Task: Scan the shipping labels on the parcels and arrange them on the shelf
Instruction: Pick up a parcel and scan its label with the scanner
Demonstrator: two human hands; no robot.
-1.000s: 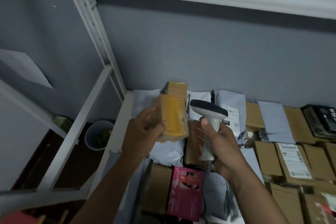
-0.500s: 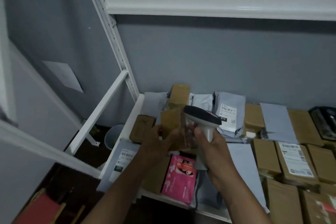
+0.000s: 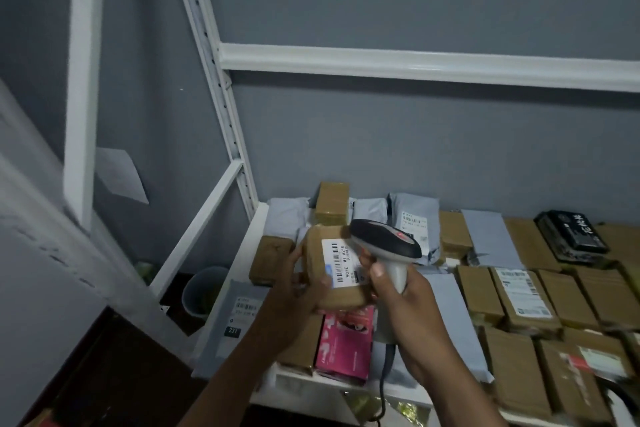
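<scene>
- Brown parcel (image 3: 332,274), label (image 3: 343,262) up, is held above the shelf (image 3: 258,239)'s left end, left hand (image 3: 298,288) wrapped around it.
- Right hand (image 3: 398,291) clenches a scanner (image 3: 386,243), its head overlapping the parcel's right edge.
- Beneath: pink box (image 3: 346,345), grey mailer (image 3: 239,315), probably brown boxes (image 3: 523,298) rightward.
</scene>
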